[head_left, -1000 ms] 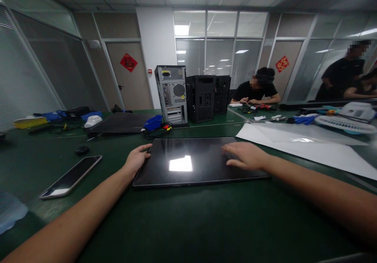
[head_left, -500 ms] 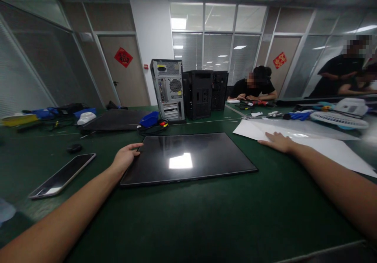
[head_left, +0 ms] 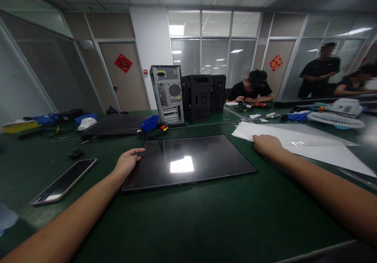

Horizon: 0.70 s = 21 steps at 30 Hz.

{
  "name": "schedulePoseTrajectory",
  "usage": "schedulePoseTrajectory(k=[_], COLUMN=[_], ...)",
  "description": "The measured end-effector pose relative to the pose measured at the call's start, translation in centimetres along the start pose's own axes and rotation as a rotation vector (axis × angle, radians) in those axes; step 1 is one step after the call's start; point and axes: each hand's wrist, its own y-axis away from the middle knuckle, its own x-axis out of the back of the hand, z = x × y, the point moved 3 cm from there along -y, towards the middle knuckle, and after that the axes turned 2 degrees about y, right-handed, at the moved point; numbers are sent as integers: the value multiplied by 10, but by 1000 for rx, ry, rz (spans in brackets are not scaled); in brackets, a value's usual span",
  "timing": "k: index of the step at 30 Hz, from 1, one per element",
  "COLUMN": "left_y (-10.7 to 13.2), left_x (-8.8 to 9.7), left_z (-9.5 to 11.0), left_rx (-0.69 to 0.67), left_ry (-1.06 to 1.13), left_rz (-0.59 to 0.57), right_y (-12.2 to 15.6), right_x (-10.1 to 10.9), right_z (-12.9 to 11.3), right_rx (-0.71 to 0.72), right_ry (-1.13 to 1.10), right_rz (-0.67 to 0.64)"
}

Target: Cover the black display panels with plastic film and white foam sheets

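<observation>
A flat black glossy panel (head_left: 188, 161) lies on the green table (head_left: 188, 223) in front of me. My left hand (head_left: 127, 162) rests at the panel's left edge, fingers stretched along its far corner, holding nothing. My right hand (head_left: 266, 143) sits on the near edge of a large white sheet (head_left: 318, 145) to the right of the panel, with its fingers curled down onto the sheet; whether they pinch it is not visible.
A phone (head_left: 63, 181) and a black mouse (head_left: 75, 153) lie at the left. Computer towers (head_left: 169, 95) stand behind the panel, with a blue tool and cables (head_left: 151, 125). A second dark panel (head_left: 118, 123) lies at the back left. People sit and stand at the far right.
My right hand left the panel's top surface and moved right onto the white sheet, then curled its fingers there. My left hand stayed at the panel's left edge.
</observation>
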Motion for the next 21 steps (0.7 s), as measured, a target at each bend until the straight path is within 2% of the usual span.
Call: schedulePoseTrajectory(k=[4, 6, 9, 11, 13, 15, 17, 19, 21], left_y=[1, 1, -2, -5, -8, -9, -10, -9, -9], left_x=[-3, -6, -7, -7, -6, -5, -5, -6, -5], left_z=[-1, -1, -3, -5, -7, -8, -8, -7, -7], left_rx=[-13, -17, -22, -34, -45, -51, -54, -52, -50], left_ry=[-33, -41, -78, -97, -107, -118, -125, -131, -149], left_rz=[2, 7, 18, 15, 10, 6, 1, -5, -3], right_y=[11, 16, 22, 25, 26, 24, 20, 17, 16], right_x=[22, 34, 49, 54, 54, 51, 43, 32, 23], right_z=[-16, -25, -43, -53, -56, -52, -43, -34, -30], right_rx=[11, 59, 278, 462, 562, 546, 450, 356, 297], right_ry=[-24, -107, -512, -885, -1093, -959, -605, -326, -226], right_rz=[92, 181, 256, 172, 100, 127, 156, 107, 50])
